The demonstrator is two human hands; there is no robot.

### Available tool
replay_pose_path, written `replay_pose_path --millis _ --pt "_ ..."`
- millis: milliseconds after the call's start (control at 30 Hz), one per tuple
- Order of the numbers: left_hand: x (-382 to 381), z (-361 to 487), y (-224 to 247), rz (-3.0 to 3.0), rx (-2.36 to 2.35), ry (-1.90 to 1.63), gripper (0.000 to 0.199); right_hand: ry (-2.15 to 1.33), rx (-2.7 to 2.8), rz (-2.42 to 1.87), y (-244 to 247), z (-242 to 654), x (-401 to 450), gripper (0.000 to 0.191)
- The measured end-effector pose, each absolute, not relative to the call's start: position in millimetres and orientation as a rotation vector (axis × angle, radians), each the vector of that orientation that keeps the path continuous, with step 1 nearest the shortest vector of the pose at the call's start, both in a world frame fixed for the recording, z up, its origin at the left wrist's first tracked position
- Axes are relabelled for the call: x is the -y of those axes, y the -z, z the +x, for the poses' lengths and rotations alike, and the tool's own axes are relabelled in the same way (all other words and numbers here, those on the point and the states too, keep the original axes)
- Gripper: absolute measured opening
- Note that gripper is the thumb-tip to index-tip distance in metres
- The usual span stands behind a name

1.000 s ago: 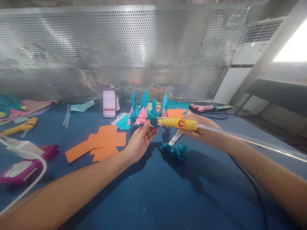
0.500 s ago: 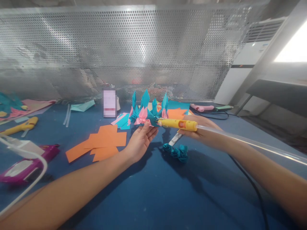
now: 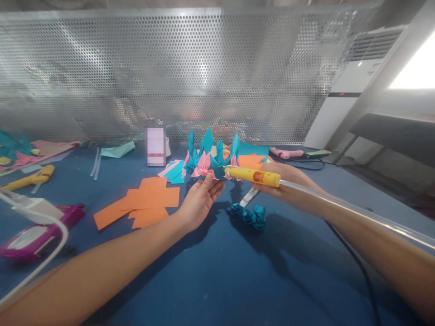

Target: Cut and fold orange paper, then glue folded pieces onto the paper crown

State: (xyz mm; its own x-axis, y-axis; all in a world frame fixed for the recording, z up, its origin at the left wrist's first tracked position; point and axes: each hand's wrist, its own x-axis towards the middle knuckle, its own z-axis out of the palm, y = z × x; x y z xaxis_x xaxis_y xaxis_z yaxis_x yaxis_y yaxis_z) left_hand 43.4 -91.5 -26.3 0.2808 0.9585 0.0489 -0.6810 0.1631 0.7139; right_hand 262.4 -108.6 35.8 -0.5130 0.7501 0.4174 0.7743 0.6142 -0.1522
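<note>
A folded paper piece [image 3: 217, 158] with upright blue points and pink flowers is held above the blue table. My left hand [image 3: 200, 201] grips its lower edge, thumb in front and fingers beneath. My right hand [image 3: 272, 181] is closed round a yellow glue gun [image 3: 254, 175], partly hidden behind it. The gun's tip touches or nearly touches the lower right part of the paper piece; which one I cannot tell. A clear glue stick [image 3: 322, 194] runs out of the gun's back end. Below lie crumpled dark teal paper flowers [image 3: 249, 216].
Orange paper sheets [image 3: 149, 199] lie left of centre. At the left are another yellow glue gun [image 3: 30, 179], a purple device [image 3: 44, 233] and a white cable. A pink tool [image 3: 286, 153] lies at the back right. A perforated metal panel [image 3: 204, 72] stands behind the table.
The paper piece and the glue gun have shifted very slightly to the right. Both hands keep their holds.
</note>
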Motion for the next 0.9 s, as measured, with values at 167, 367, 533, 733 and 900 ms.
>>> replay_pose_path --millis 167,367,533,733,900 --pt "92 44 26 0.711 -0.470 -1.236 0.019 -0.011 2.431 -1.145 -40 260 111 0.036" --pt "92 44 27 0.712 -0.470 -1.239 0.018 0.053 2.397 -1.106 -39 261 110 0.034" --pt "93 44 27 0.705 -0.464 -1.240 0.019 0.032 2.449 -1.017 -36 264 107 0.026" --pt "92 44 28 0.710 -0.449 -1.242 0.019 -0.040 2.439 -1.097 -45 259 115 0.028" --pt "92 44 28 0.705 -0.455 -1.242 0.018 -0.036 2.419 -1.185 -51 256 119 0.035"
